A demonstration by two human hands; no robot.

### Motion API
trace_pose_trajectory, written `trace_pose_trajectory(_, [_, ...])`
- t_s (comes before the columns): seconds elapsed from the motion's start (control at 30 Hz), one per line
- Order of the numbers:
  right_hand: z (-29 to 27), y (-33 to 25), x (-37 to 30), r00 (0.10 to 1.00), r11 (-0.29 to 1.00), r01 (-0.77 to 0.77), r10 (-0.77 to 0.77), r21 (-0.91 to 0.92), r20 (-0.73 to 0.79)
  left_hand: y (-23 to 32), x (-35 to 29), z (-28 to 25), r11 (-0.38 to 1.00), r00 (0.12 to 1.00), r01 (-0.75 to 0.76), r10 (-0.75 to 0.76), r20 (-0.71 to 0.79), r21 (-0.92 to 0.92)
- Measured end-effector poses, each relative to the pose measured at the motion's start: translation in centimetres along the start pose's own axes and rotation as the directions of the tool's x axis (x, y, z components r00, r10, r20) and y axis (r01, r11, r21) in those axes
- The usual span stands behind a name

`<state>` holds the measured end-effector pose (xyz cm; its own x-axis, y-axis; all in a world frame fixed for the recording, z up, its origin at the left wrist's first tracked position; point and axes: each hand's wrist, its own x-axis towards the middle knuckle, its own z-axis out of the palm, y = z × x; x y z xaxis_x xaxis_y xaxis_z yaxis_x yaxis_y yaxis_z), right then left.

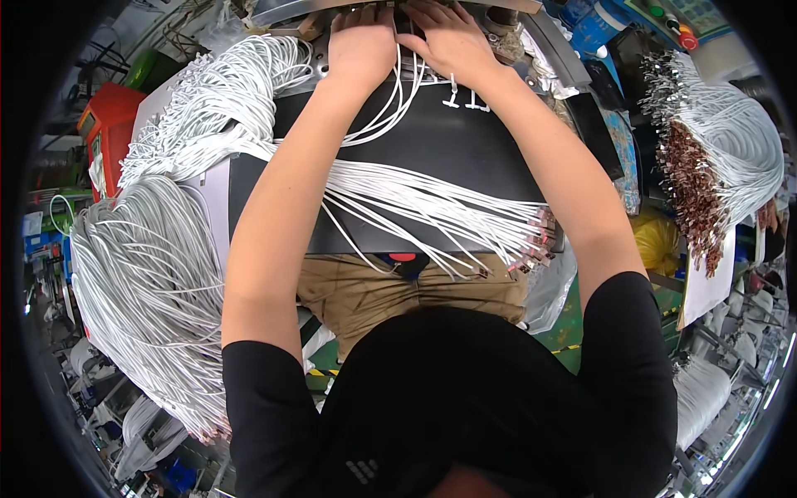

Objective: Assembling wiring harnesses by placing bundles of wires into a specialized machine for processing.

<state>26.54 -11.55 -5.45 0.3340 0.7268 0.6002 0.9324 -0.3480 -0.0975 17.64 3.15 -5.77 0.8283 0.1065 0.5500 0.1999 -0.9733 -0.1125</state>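
Note:
At the machine's far edge, my left hand (362, 48) and my right hand (451, 43) work side by side, with fingertips partly hidden. Several thin white cables (404, 87) come out from between them and curve back toward the left. Both hands look closed on the far ends of these cables; the tips themselves cannot be made out. A bundle of white cables (415, 192) lies across the black work surface (448, 141) under my forearms. Metal connectors with reddish-brown parts (535, 241) finish its right end, hanging over the near edge.
Large heaps of white cables, one upper (220, 100) and one lower (149, 282), stand at my left. Another cable bundle (735, 149) with brownish ends is at the right. A metal machine part (282, 10) crosses above my hands. A red bin (116, 124) and yellow bag (656, 241) flank the bench.

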Motion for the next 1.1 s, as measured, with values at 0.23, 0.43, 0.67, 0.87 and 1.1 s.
trace_pose_trajectory(0.23, [-1.3,-2.3,0.4,0.996,0.986,-0.079,0.084,-0.146,0.029,-2.1,-1.0,4.0,0.996,0.952,-0.087,0.087,-0.295,0.012])
trace_pose_trajectory(0.43, [1.2,-0.2,-0.6,0.990,0.972,-0.126,0.135,-0.197,0.029,0.4,0.6,2.0,0.978,0.998,0.024,-0.036,0.055,0.207])
trace_pose_trajectory(0.67, [-6.0,-1.4,-5.4,0.944,0.878,-0.330,0.304,0.347,0.127,-1.8,-6.4,-4.8,0.957,0.960,0.016,-0.096,-0.262,-0.289])
trace_pose_trajectory(0.87, [-17.3,1.5,-29.7,0.597,0.657,-0.626,0.750,0.420,-0.285,1.6,-29.7,-16.2,-0.764,0.756,0.532,0.234,0.611,-0.366])
trace_pose_trajectory(1.1, [-13.3,-9.5,-41.3,0.600,0.657,-0.749,0.616,0.086,0.510,3.8,-35.6,-11.8,-0.713,0.235,0.420,-0.512,0.826,-0.561])
